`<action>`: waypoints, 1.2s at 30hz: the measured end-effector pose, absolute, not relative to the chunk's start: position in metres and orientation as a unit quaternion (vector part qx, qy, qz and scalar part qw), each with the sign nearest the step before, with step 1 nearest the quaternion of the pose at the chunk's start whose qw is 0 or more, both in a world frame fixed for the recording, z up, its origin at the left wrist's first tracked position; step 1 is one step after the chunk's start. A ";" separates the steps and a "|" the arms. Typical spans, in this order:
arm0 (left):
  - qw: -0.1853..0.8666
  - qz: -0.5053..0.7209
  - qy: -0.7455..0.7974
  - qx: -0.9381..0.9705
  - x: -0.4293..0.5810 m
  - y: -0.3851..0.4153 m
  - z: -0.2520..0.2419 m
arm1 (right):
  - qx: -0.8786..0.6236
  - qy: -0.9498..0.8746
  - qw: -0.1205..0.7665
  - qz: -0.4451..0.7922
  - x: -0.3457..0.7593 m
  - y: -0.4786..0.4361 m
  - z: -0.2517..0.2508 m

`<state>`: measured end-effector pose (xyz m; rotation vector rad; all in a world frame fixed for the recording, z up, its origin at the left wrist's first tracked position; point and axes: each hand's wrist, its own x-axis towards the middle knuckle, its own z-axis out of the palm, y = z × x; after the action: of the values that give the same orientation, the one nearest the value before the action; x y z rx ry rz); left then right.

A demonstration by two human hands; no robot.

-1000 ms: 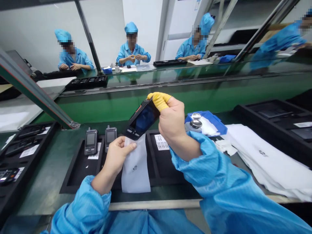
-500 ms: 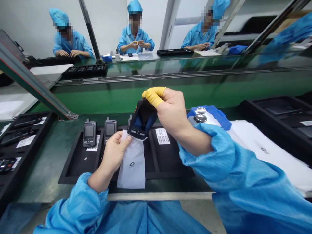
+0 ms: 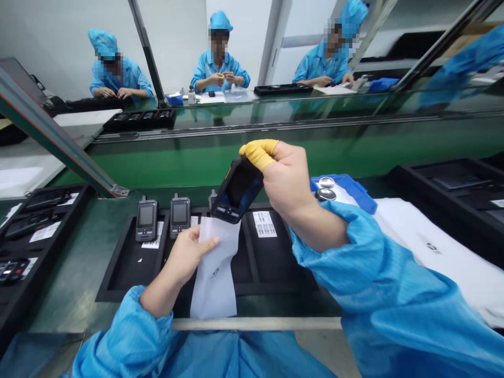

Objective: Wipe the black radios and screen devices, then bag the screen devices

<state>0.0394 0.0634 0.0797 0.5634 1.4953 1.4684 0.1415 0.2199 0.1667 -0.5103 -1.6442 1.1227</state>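
Note:
My right hand [image 3: 281,176], with yellow finger cots on some fingers, grips the upper end of a black handheld device [image 3: 238,190] with a dark screen. The device is tilted, and its lower end is at the top of a white plastic sleeve [image 3: 216,273]. Whether that end is inside the mouth or just in front of it, I cannot tell. My left hand [image 3: 193,249] pinches the sleeve near its upper left edge, thumb in front. Behind them lies a black compartment tray [image 3: 275,262] with smaller handheld devices, one at the far left [image 3: 147,219] and another beside it [image 3: 180,214].
To the right are a blue bin [image 3: 354,191] with round metal lids near it, a stack of white sleeves [image 3: 429,252] and a black tray [image 3: 444,184]. Another device tray [image 3: 39,231] stands left. Across the green partition [image 3: 189,163], several people in blue sit working.
Both hands and the device have shifted slightly right in view. The sleeve's upper part now shows more below the device, and its body looks more bent. The left thumb sits lower on it.

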 end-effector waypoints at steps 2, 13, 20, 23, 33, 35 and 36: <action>0.461 0.580 0.636 0.218 0.037 0.060 0.077 | -0.212 -0.680 0.527 0.462 0.143 0.223 0.163; 0.418 0.604 0.651 0.191 0.042 0.056 0.082 | -0.193 -0.639 0.565 0.484 0.143 0.224 0.157; 0.423 0.624 0.627 0.198 0.043 0.051 0.083 | -0.186 -0.612 0.574 0.511 0.129 0.212 0.150; 0.426 0.633 0.614 0.198 0.042 0.049 0.082 | -0.184 -0.590 0.566 0.546 0.125 0.206 0.146; 0.404 0.668 0.582 0.228 0.040 0.045 0.077 | -0.193 -0.597 0.511 0.587 0.127 0.197 0.136; 0.389 0.682 0.575 0.229 0.042 0.046 0.077 | -0.196 -0.611 0.500 0.581 0.130 0.198 0.138; 0.380 0.690 0.573 0.228 0.042 0.046 0.078 | -0.198 -0.620 0.494 0.577 0.131 0.198 0.140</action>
<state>0.0424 0.0459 0.0776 0.5820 1.4621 1.7619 0.1313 0.1984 0.1401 -0.4802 -1.5023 1.3989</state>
